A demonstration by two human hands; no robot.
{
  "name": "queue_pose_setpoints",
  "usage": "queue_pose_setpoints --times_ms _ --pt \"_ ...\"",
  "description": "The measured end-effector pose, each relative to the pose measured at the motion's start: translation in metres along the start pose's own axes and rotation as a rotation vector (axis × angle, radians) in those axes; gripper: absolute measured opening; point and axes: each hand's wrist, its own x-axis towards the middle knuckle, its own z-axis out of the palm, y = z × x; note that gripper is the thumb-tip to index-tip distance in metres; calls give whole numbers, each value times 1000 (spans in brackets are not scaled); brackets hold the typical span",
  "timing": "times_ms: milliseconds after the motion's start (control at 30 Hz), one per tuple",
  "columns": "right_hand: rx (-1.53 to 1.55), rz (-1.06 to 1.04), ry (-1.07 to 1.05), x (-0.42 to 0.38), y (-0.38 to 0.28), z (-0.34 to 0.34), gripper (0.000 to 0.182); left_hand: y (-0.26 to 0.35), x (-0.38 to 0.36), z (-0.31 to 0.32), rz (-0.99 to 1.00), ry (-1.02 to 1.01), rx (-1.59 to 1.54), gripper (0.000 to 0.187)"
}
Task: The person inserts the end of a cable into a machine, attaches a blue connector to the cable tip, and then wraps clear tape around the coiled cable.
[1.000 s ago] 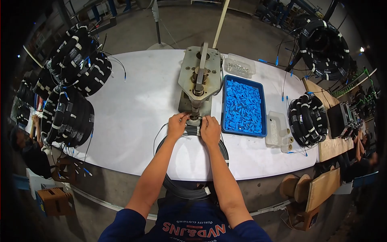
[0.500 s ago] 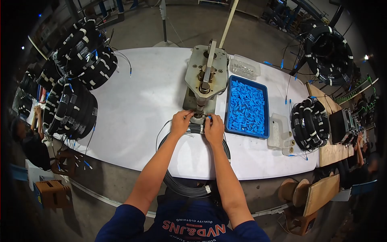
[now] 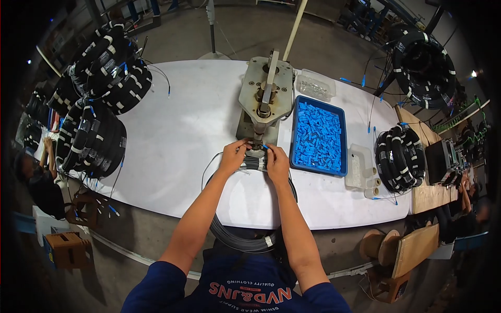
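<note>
A metal hand press (image 3: pixel 249 78) stands on the white table, and both of my hands meet at the die under its ram. My left hand (image 3: pixel 233 156) is closed, pinching a thin dark cable at the left of the die. From the right, my right hand (image 3: pixel 277 163) pinches a small blue connector (image 3: pixel 265 147) on the cable's end; fingers partly cover it. Below my hands, a coil of black cable (image 3: pixel 237 241) lies between my forearms and hangs over the table's front edge.
Right of the press sits a blue tray (image 3: pixel 345 151) of small blue connector parts. Clear plastic boxes (image 3: pixel 356 180) (image 3: pixel 317 83) stand beside it. Black cable coils (image 3: pixel 94 141) (image 3: pixel 401 156) are stacked at both sides. People work at the far left and right.
Both hands stay at the die with only slight finger shifts. The blue connector in my right hand sits slightly farther left, closer to the die. The camera view has shifted a little.
</note>
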Motion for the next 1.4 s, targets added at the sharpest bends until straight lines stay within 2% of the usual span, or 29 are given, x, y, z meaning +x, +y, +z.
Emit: queue_pose_setpoints --times_ms 133,367,500,567,933,1200,1400 --pt "-30 -81 52 -1 3 2 20 -2 -1 -1 54 80 -115 31" --pt "-29 35 33 0 -5 0 18 3 -5 -3 64 94 57 28" --pt "22 35 44 -1 -3 1 17 4 -5 -1 78 112 72 26" --pt "-56 0 57 -1 -1 3 17 6 -7 -1 82 118 74 25" --pt "-82 -21 83 -2 -3 3 16 -3 -6 2 110 141 42 25" --pt "-116 -32 98 -1 -3 5 17 -3 -2 6 197 166 139 27" --pt "-11 17 72 -2 -5 1 16 0 -2 5 68 120 100 26"
